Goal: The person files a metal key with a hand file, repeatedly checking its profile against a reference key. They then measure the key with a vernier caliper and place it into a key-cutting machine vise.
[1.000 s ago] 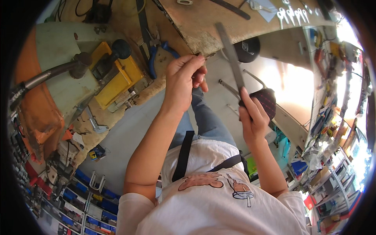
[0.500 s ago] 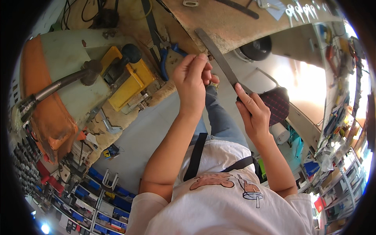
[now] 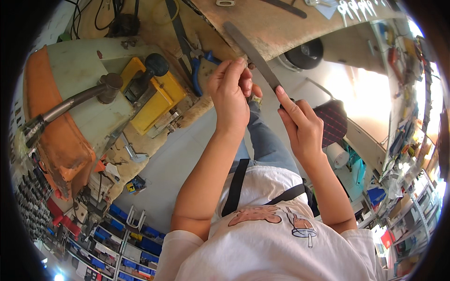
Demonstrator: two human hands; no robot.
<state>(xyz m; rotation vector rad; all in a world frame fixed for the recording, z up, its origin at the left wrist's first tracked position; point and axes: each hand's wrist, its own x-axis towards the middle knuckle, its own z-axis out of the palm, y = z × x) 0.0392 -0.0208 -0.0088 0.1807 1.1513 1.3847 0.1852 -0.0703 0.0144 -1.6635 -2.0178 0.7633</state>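
Right hand (image 3: pixel 302 124), to the right of the blue-handled pliers (image 3: pixel 196 77) and lower in view: curled about the near end of a flat metal strip (image 3: pixel 253 55), index finger laid along it.

Flat metal strip, one, grey, long, file-like. Likely stiff, fairly weighty for its thinness, front-heavy when held by one end; face probably rough rather than slippery; not delicate, though hard steel might chip if dropped. Best hold — the near end, fingers wrapped, one finger on top to steady it. Position: right of the pliers, slanting from the right hand up and leftward, passing just beside the left hand's fingertips; contact uncertain.

Left hand (image 3: pixel 229 89), just right of the pliers: thumb and forefinger pinched narrow, other fingers curled — whether anything sits between the tips, cannot tell.

Yellow block (image 3: pixel 165 103), left of the pliers, lower.

Tabletop (image 3: pixel 276 33), brown, worn, right of the pliers.

Dark flat bar (image 3: pixel 285 7), on it, above and right of the pliers.

Quilted dark seat (image 3: pixel 332 122), well right of the pliers, lower.
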